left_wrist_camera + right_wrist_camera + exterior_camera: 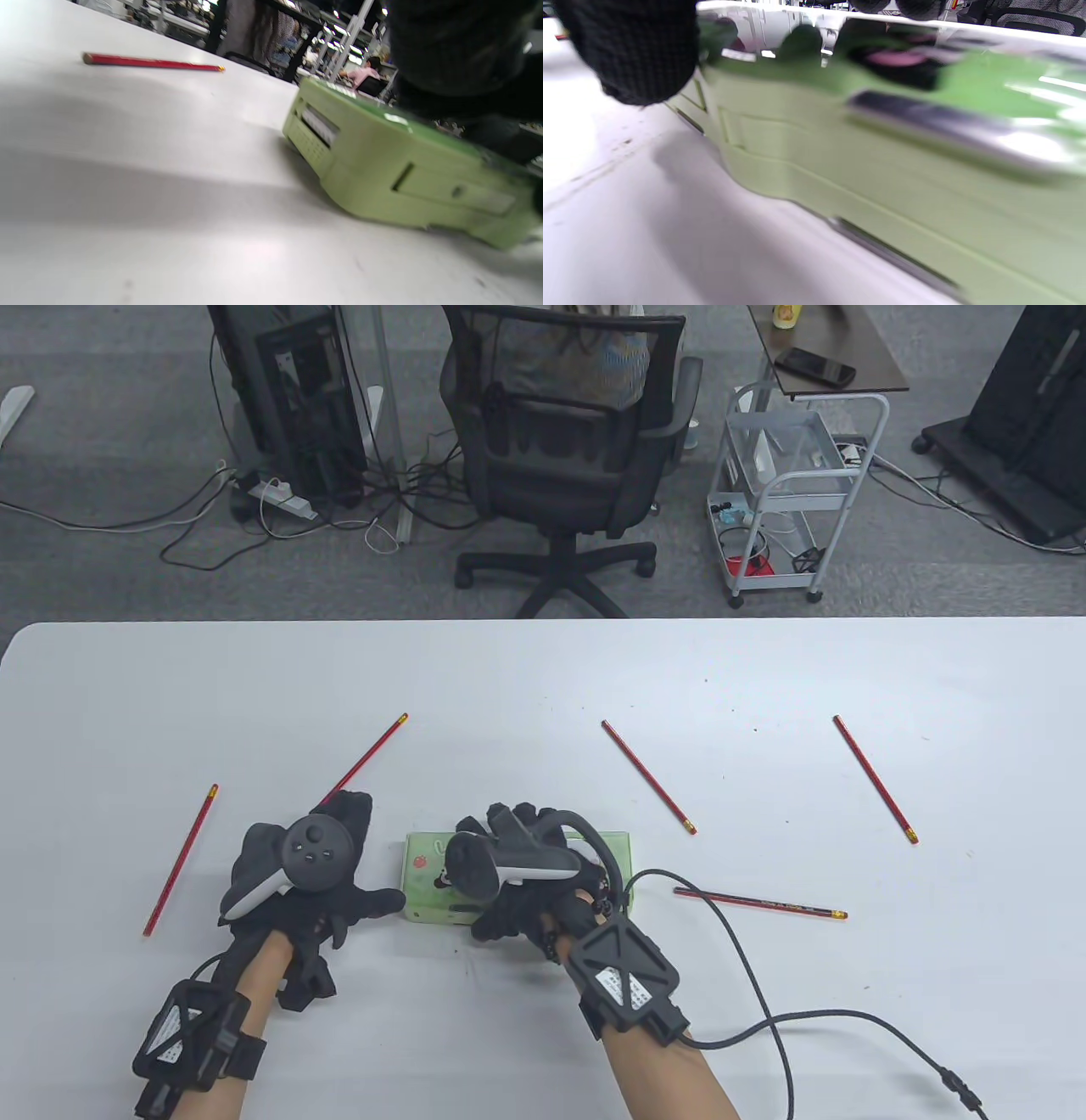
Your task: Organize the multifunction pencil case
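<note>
A light green pencil case [422, 885] with a cartoon lid lies flat on the white table [543, 678], near the front middle. My right hand [496, 875] lies over it and grips it, fingers across the top and thumb on the near side. My left hand [373, 853] is spread open beside the case's left end, and its thumb [383, 902] touches that end. Several red pencils lie loose on the table: one far left [180, 860], one by my left fingers [366, 757], and others to the right [649, 777] [876, 778] [759, 903]. The case fills the right wrist view [882, 178] and shows in the left wrist view [382, 169].
The right glove's black cable [764, 1001] trails over the table at the front right. An office chair [568, 449] and a white trolley [789, 492] stand beyond the far table edge. A red pencil [152, 62] shows in the left wrist view.
</note>
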Tool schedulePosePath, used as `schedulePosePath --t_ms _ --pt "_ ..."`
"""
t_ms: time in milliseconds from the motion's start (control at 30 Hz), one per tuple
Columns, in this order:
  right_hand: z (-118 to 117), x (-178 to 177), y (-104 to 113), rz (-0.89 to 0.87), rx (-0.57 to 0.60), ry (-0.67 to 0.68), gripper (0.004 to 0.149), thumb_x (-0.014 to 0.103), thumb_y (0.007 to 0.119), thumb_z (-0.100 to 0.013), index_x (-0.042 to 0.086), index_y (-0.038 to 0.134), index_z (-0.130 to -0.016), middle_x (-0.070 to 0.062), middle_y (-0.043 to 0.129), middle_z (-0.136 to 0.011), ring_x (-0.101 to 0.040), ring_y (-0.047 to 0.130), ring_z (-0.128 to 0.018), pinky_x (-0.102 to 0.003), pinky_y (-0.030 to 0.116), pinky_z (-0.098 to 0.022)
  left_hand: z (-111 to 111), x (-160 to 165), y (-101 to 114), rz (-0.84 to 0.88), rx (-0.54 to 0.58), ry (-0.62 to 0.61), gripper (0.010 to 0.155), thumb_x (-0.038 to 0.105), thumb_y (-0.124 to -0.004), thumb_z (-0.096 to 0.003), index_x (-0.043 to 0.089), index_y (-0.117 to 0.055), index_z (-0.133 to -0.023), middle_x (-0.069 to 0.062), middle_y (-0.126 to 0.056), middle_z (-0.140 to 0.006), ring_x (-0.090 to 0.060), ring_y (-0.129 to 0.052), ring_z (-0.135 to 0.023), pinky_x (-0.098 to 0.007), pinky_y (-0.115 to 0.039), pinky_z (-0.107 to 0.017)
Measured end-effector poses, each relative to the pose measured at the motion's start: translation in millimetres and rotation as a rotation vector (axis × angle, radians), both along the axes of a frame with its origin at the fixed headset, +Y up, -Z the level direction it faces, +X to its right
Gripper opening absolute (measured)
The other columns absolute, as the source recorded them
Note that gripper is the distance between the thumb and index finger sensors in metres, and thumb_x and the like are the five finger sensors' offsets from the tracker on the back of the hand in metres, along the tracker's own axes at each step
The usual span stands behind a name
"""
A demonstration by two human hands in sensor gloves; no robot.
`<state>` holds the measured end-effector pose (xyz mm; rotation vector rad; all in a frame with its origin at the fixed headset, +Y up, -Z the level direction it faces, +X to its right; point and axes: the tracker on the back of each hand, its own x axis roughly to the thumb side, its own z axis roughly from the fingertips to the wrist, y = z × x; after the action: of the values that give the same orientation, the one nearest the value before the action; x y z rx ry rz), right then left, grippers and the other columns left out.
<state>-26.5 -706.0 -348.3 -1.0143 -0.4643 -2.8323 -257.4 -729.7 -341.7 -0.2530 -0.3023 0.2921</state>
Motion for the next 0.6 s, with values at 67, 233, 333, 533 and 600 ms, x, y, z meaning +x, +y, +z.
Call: schedulePosePath --t_ms 67,233,333,533,600 --pt "4 24 6 -0.003 -0.007 -0.012 0.107 0.058 0.081 -0.043 0.002 0.024 -0.115 -0.041 0.025 -0.111 -0.07 0.036 -0.099 -0.077 0.04 -0.07 0 9 -4 -0.018 -0.019 -0.042 0.115 0.061 -0.083 -0.0318 0.012 -0.013 -0.11 -0.025 -0.016 -0.118 -0.057 -0.029 -0.108 -0.069 -0.038 -0.074" --pt "10 89 5 -0.068 0.033 -0.121 0.099 0.055 0.082 -0.044 0.008 0.032 -0.115 -0.04 0.029 -0.112 -0.072 0.037 -0.098 -0.078 0.041 -0.069 -4 32 -13 -0.061 -0.044 -0.109 0.116 0.06 -0.085 -0.0318 0.016 -0.01 -0.109 -0.024 -0.011 -0.117 -0.055 -0.027 -0.109 -0.068 -0.037 -0.074" --pt "11 104 -6 -0.118 0.01 -0.147 0.099 0.055 0.082 -0.044 0.008 0.032 -0.115 -0.04 0.029 -0.112 -0.073 0.039 -0.097 -0.078 0.043 -0.068 -7 41 -18 -0.069 0.003 -0.123 0.115 0.058 -0.088 -0.0301 0.017 -0.015 -0.109 -0.022 -0.017 -0.119 -0.053 -0.035 -0.11 -0.068 -0.042 -0.074" --pt "8 96 -11 -0.12 0.09 -0.123 0.098 0.056 0.081 -0.043 0.006 0.037 -0.114 -0.04 0.039 -0.11 -0.072 0.056 -0.093 -0.076 0.055 -0.068 -7 45 -20 -0.062 0.037 -0.132 0.113 0.053 -0.095 -0.0289 0.014 -0.027 -0.11 -0.021 -0.038 -0.119 -0.047 -0.059 -0.106 -0.064 -0.055 -0.074" --pt "10 91 -14 -0.094 0.131 -0.125 0.097 0.058 0.08 -0.043 0.007 0.038 -0.114 -0.04 0.04 -0.11 -0.073 0.059 -0.092 -0.077 0.057 -0.067 -7 45 -19 -0.044 0.031 -0.127 0.113 0.05 -0.097 -0.0289 0.013 -0.028 -0.11 -0.022 -0.038 -0.119 -0.048 -0.06 -0.105 -0.063 -0.056 -0.074"
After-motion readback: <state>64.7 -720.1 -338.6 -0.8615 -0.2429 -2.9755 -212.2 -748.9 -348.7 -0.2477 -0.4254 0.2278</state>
